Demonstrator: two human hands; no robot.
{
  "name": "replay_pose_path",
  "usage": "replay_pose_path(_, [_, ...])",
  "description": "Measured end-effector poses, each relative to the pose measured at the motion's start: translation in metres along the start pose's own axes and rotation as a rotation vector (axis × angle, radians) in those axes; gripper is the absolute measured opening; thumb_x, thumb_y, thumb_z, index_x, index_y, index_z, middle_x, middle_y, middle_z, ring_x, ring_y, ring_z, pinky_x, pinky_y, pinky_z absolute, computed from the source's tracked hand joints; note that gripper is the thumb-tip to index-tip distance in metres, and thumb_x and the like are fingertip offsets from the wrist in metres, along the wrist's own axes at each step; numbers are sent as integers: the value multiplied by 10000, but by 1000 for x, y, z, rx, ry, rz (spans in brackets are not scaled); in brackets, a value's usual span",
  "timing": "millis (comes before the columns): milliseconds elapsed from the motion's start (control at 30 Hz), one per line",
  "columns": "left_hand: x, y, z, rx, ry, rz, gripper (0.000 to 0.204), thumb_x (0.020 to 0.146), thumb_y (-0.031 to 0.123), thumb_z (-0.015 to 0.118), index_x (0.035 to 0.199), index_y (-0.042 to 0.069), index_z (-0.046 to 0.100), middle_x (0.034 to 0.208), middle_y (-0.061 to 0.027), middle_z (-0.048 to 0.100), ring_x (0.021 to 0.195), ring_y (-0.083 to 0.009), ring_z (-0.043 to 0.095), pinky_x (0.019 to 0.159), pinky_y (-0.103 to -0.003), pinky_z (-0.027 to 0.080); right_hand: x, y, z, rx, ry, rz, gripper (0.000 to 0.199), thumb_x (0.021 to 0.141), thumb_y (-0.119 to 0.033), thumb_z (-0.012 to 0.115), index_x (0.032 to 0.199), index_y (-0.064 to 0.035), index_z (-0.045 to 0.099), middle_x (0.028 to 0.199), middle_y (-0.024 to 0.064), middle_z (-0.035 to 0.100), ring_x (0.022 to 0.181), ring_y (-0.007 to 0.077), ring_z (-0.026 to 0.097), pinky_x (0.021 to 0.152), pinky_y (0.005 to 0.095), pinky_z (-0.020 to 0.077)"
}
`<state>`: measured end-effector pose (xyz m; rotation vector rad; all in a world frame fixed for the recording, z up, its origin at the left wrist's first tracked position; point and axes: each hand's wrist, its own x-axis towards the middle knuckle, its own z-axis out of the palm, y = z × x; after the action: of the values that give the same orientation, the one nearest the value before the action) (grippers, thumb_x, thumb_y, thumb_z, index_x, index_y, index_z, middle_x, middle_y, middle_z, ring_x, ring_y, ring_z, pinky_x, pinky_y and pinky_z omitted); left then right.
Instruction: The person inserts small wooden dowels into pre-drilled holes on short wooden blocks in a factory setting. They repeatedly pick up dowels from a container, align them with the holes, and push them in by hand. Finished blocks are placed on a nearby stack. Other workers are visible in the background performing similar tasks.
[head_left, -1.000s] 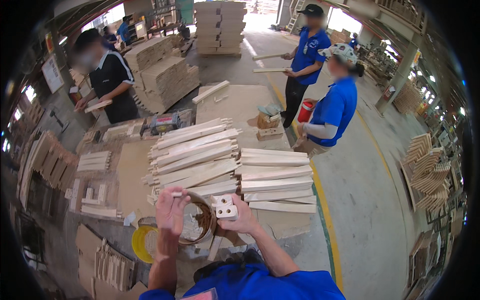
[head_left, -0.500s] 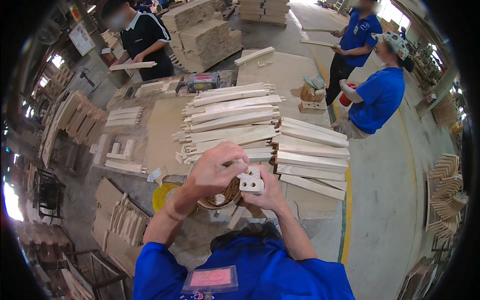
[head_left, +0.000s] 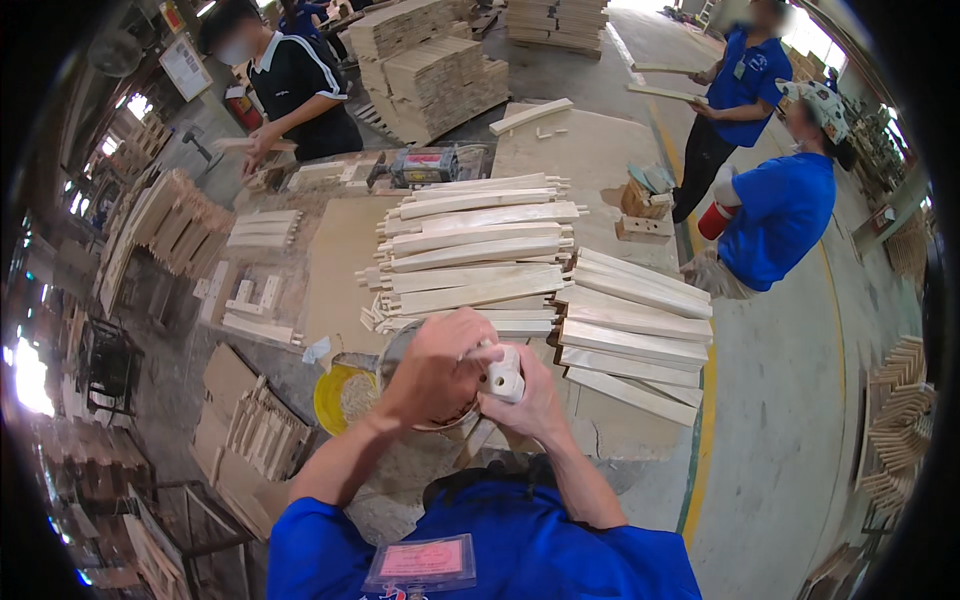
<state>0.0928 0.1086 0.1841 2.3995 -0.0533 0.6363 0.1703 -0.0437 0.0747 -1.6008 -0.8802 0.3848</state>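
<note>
A pale wooden block (head_left: pixel 507 380) with round holes in its end is held up in front of me. My right hand (head_left: pixel 535 402) is wrapped round it from the right, thumb along the lower side. From the left, my left hand (head_left: pixel 440 362) bends over the block, its fingertips pinching a small wooden dowel at the holes; the fingers hide most of it. Beneath my hands stands a round bucket (head_left: pixel 397 352), largely covered by my left hand. Beside it is a yellow bucket (head_left: pixel 328 402) with small pale pieces inside.
Tenoned wooden bars (head_left: pixel 475 245) lie piled beyond my hands, with more bars (head_left: pixel 635 325) to the right. A power tool (head_left: pixel 424 166) rests at the far side. One person (head_left: pixel 290 95) handles wood at far left; two in blue (head_left: pixel 778 225) stand at right.
My left hand has closed in over the block's holes, covering more of the dowel. The block has tilted. The view has shifted slightly, and the far-left person has lowered a board.
</note>
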Motion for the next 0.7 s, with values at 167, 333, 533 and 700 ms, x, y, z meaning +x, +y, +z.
replay_pose_path(167, [11,-4,5,-66,-78,-96,117,854,85,691,933,14,641,928,-100,660,907,-306,633,834,-399,470,10,2,-3,15,25,55,609,663,-186,819,1191,-30,558,964,121,660,857,234,655,772,363,534])
replay_pose_path(333, [13,-33,20,-704,284,-279,184,886,64,665,1063,20,647,1008,-62,701,958,-196,649,840,-344,492,13,11,-21,85,98,77,633,681,-205,836,1199,-23,520,943,68,641,842,153,611,754,326,517])
replay_pose_path(533, [-109,-158,77,239,-544,-95,243,787,274,682,687,55,652,686,-170,638,711,-385,647,647,-451,527,14,14,-51,252,137,218,651,684,-199,843,1214,-32,505,1010,41,599,907,134,567,798,315,498])
replay_pose_path(700, [-124,-158,123,389,-1264,-333,339,865,311,587,986,44,759,1008,-198,736,971,-365,714,822,-446,562,8,17,-58,202,208,68,630,700,-228,828,1222,-27,539,1028,74,637,943,167,587,856,324,495])
